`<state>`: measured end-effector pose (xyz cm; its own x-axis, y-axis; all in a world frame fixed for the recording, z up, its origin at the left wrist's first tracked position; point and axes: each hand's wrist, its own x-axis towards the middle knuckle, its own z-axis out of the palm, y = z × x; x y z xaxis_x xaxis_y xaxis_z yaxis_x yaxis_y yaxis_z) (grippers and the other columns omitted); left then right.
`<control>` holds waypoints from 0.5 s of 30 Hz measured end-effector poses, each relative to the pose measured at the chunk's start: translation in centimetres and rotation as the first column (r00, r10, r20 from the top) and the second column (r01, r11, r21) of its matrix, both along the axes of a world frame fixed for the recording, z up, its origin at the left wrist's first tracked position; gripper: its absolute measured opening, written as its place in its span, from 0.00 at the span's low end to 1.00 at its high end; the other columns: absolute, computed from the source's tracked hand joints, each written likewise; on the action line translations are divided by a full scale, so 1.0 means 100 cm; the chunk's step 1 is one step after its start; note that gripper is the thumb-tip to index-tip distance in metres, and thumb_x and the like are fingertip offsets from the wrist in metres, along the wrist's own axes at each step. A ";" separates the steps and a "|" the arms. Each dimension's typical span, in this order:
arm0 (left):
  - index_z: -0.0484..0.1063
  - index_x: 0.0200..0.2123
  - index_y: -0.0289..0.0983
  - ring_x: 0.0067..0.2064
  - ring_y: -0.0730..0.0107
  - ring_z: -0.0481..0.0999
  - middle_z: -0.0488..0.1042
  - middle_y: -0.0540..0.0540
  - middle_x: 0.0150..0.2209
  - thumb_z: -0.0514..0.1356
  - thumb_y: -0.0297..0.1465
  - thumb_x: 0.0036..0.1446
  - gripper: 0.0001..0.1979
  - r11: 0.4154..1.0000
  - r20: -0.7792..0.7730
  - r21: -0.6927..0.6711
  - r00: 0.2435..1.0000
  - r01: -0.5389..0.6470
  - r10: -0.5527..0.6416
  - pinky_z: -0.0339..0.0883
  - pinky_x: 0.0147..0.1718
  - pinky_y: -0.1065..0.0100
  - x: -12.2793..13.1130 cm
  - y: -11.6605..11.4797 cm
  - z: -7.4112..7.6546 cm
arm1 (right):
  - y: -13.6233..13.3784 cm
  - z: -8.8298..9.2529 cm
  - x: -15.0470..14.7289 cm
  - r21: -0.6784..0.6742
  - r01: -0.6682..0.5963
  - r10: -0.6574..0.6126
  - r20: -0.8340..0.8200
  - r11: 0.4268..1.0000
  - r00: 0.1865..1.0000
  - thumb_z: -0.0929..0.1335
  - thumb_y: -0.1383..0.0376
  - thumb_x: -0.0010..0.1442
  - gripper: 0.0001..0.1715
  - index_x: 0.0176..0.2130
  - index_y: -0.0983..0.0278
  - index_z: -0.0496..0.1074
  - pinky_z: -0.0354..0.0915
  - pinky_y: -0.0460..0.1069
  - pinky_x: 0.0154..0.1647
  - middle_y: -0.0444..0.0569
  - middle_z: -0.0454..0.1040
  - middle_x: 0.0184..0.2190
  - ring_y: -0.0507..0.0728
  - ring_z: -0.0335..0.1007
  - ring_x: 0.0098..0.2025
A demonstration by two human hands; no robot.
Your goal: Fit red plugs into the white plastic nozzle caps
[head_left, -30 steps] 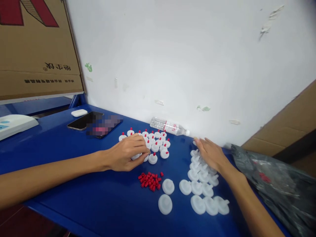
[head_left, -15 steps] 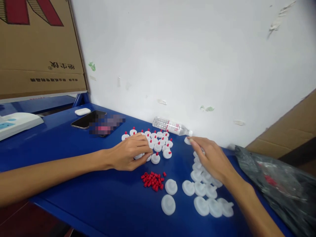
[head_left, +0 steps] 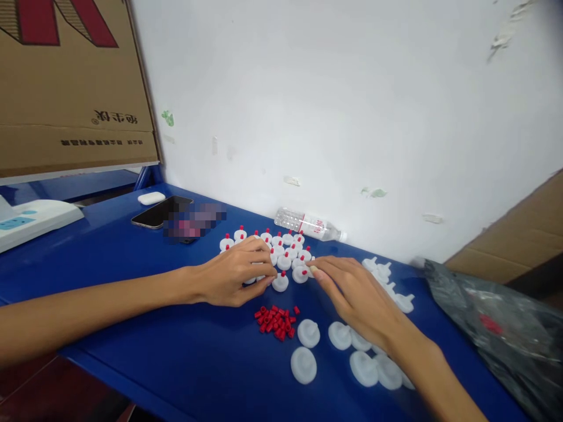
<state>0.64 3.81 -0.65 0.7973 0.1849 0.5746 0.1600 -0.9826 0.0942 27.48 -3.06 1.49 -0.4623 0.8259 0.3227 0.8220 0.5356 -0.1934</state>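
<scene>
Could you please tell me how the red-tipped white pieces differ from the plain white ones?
The capped pieces each carry a red tip; the bare pieces are all white. The capped pieces stand upright in a tight cluster at the left hand; the bare pieces lie loosely around the right hand, some on their sides. Both are small round white parts.

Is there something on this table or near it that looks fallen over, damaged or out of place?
A clear water bottle lies on its side against the wall, behind the red-tipped white caps. High on the right, the paint is peeling. Nothing else stands out.
</scene>
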 end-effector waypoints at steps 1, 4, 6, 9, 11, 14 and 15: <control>0.74 0.44 0.36 0.42 0.60 0.70 0.77 0.44 0.35 0.56 0.25 0.65 0.08 1.000 -0.013 -0.007 1.000 0.011 -0.011 0.64 0.44 0.59 0.000 -0.002 0.001 | -0.001 0.000 0.000 -0.014 0.002 -0.002 -0.007 1.000 1.000 0.56 0.59 0.76 0.20 0.50 0.58 0.73 0.63 0.58 0.53 0.46 0.78 0.50 0.57 0.73 0.50; 0.73 0.49 0.36 0.45 0.56 0.70 0.77 0.41 0.40 0.56 0.29 0.65 0.11 0.997 -0.080 -0.045 0.995 0.055 -0.058 0.64 0.48 0.54 0.000 -0.007 0.006 | -0.002 0.000 -0.001 -0.039 0.000 -0.001 -0.018 0.999 1.000 0.55 0.59 0.76 0.21 0.47 0.58 0.73 0.62 0.57 0.50 0.45 0.78 0.47 0.56 0.73 0.46; 0.71 0.53 0.36 0.50 0.53 0.70 0.77 0.38 0.46 0.55 0.32 0.66 0.15 0.994 -0.133 -0.078 0.987 0.081 -0.091 0.63 0.52 0.51 0.000 -0.011 0.008 | -0.001 -0.001 -0.002 -0.048 -0.008 0.007 -0.019 0.999 1.000 0.55 0.59 0.76 0.20 0.47 0.58 0.73 0.62 0.57 0.49 0.44 0.78 0.46 0.56 0.73 0.45; 0.68 0.59 0.35 0.58 0.47 0.67 0.74 0.35 0.55 0.52 0.35 0.68 0.20 0.987 -0.192 -0.104 0.971 0.127 -0.145 0.60 0.58 0.46 0.000 -0.016 0.008 | 0.000 -0.003 -0.002 -0.038 -0.013 0.012 -0.011 0.999 1.000 0.55 0.59 0.76 0.20 0.47 0.57 0.73 0.61 0.56 0.49 0.44 0.78 0.46 0.56 0.73 0.45; 0.65 0.63 0.34 0.63 0.44 0.63 0.72 0.35 0.59 0.50 0.36 0.68 0.23 0.982 -0.228 -0.122 0.958 0.147 -0.172 0.55 0.62 0.44 0.001 -0.019 0.008 | 0.001 -0.003 -0.001 -0.008 -0.004 0.004 0.004 1.000 1.000 0.55 0.59 0.76 0.20 0.47 0.58 0.73 0.60 0.56 0.49 0.44 0.78 0.45 0.56 0.73 0.44; 0.62 0.67 0.34 0.71 0.44 0.54 0.67 0.36 0.65 0.49 0.38 0.69 0.27 0.974 -0.292 -0.161 0.934 0.162 -0.204 0.46 0.68 0.42 0.003 -0.024 0.007 | 0.002 -0.002 0.002 0.048 0.030 -0.032 0.039 0.998 0.999 0.55 0.59 0.76 0.21 0.44 0.59 0.73 0.60 0.55 0.44 0.44 0.78 0.41 0.56 0.72 0.39; 0.60 0.68 0.35 0.72 0.45 0.51 0.64 0.36 0.66 0.49 0.39 0.69 0.27 0.971 -0.309 -0.175 0.928 0.161 -0.210 0.43 0.69 0.41 0.004 -0.025 0.008 | 0.002 -0.002 0.002 0.063 0.042 -0.046 0.051 0.997 0.998 0.55 0.59 0.76 0.21 0.42 0.59 0.72 0.60 0.55 0.42 0.44 0.77 0.39 0.56 0.71 0.36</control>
<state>1.03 1.31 0.13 0.9629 0.0771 0.2586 0.0216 -0.9773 0.2110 27.71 -2.83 1.30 -0.4435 0.8251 0.3502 0.8532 0.5082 -0.1170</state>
